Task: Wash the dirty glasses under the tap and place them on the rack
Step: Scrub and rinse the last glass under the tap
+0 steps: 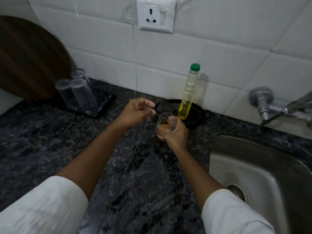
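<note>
A short clear glass (164,124) with orange residue at its bottom stands on the dark granite counter (50,141). My right hand (174,132) is wrapped around it, thumb over the rim. My left hand (137,111) pinches a thin spoon handle (152,108) that reaches toward the glass's mouth. At the back left, three clear glasses (79,92) stand upside down on a black rack (105,105). The steel tap (273,107) juts from the wall at the right, above the steel sink (253,166).
A tall bottle of yellow liquid with a green cap (189,92) stands on a black plate (195,114) just behind the glass. A round brown board (28,58) leans at the far left. A wall socket (156,15) sits above on the tiled wall.
</note>
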`<state>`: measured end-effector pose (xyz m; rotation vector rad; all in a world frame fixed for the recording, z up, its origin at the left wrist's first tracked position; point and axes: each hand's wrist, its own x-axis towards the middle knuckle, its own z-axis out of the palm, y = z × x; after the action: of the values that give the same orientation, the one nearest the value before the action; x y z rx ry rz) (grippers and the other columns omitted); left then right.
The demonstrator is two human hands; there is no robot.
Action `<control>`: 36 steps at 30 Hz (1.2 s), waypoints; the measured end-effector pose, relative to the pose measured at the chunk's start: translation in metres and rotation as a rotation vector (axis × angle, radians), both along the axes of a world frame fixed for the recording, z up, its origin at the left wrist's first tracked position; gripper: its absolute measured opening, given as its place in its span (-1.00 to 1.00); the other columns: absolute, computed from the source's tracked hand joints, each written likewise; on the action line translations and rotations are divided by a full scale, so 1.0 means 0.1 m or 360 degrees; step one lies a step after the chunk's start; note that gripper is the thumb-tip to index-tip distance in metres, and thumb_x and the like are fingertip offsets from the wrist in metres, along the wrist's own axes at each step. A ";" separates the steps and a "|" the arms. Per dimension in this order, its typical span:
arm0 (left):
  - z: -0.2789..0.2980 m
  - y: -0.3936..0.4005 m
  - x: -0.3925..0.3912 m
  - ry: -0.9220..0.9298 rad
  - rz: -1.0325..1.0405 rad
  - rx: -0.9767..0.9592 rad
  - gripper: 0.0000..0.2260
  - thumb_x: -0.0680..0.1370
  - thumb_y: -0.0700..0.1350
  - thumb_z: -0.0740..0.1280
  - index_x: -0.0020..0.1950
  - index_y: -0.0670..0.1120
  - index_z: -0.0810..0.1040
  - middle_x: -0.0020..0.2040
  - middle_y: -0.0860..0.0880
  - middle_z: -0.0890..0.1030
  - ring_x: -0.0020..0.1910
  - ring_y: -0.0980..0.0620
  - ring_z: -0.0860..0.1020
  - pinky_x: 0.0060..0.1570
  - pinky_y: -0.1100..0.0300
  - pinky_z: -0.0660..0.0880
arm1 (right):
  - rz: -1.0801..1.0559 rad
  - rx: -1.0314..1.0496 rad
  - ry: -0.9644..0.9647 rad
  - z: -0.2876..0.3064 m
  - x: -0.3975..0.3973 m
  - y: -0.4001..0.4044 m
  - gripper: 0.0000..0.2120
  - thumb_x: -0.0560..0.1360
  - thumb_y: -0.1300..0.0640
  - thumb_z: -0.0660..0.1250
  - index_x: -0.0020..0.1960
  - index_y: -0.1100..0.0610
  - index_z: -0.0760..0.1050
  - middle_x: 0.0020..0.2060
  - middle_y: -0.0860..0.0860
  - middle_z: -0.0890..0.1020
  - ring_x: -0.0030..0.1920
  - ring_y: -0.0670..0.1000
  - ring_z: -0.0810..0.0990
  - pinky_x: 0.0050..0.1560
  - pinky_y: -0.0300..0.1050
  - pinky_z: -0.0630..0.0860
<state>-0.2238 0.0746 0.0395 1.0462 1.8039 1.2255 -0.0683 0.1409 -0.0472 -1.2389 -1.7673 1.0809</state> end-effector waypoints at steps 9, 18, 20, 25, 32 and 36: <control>-0.07 0.78 0.99 0.0000 -0.0295 -0.0080 -0.90 0.55 -0.14 0.42 -0.10 0.04 0.55 -0.24 0.00 0.61 -0.35 0.14 0.57 -0.41 0.31 0.44 | -0.0231 0.0100 -0.0029 0.31 1.46 0.15 -0.51 0.12 0.16 0.66 -0.02 0.03 0.56 -0.20 -0.21 0.62 -0.21 -0.32 0.58 -0.22 -0.48 0.45; 0.03 1.44 2.88 0.0356 -0.0262 0.0139 -0.76 0.56 0.02 0.39 0.01 -0.15 0.64 -0.20 -0.03 0.66 -0.17 0.01 0.62 -0.10 0.17 0.53 | -0.0534 0.0081 -0.0320 0.41 3.11 0.36 -0.50 0.09 0.06 0.65 -0.08 -0.10 0.49 -0.26 -0.25 0.57 -0.24 -0.19 0.57 -0.20 -0.31 0.46; 0.05 1.50 3.11 0.0339 -0.0187 0.0187 -0.74 0.54 0.05 0.41 0.05 -0.13 0.56 -0.22 -0.01 0.64 -0.17 -0.03 0.62 -0.11 0.11 0.54 | -0.0562 0.0011 -0.0311 0.37 3.29 0.42 -0.49 0.05 -0.01 0.63 -0.08 -0.13 0.49 -0.20 -0.16 0.62 -0.16 -0.07 0.62 -0.10 -0.15 0.55; 0.02 1.64 3.37 0.0491 0.0034 0.0219 -0.64 0.59 0.14 0.29 -0.05 -0.16 0.38 -0.22 -0.17 0.60 -0.19 -0.23 0.58 -0.26 -0.01 0.44 | -0.0560 -0.0011 -0.0222 0.38 3.48 0.57 -0.49 -0.03 -0.15 0.52 -0.12 -0.14 0.47 -0.17 -0.12 0.65 -0.14 -0.03 0.64 -0.07 -0.03 0.60; -0.08 1.78 3.43 0.0350 0.0184 0.0273 -0.73 0.61 0.17 0.11 -0.13 0.01 0.35 -0.22 -0.17 0.62 -0.31 -0.25 0.62 -0.36 -0.12 0.59 | -0.0548 0.0068 -0.0212 0.50 3.49 0.69 -0.51 0.11 0.03 0.62 -0.03 -0.05 0.51 -0.17 -0.14 0.60 -0.16 -0.09 0.57 -0.14 -0.24 0.43; -0.05 1.78 3.47 -0.0155 0.0342 0.0180 -0.77 0.67 0.02 0.12 -0.10 -0.07 0.39 -0.17 -0.22 0.66 -0.42 -0.14 0.61 -0.55 0.15 0.48 | -0.0554 0.0055 -0.0134 0.57 3.46 0.70 -0.52 0.13 0.09 0.63 -0.06 -0.08 0.47 -0.25 -0.23 0.55 -0.25 -0.28 0.50 -0.29 -0.51 0.35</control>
<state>0.1237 0.2526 0.0347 0.8539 1.8245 1.4966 0.2782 0.2112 0.0098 -1.5207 -1.5471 0.8046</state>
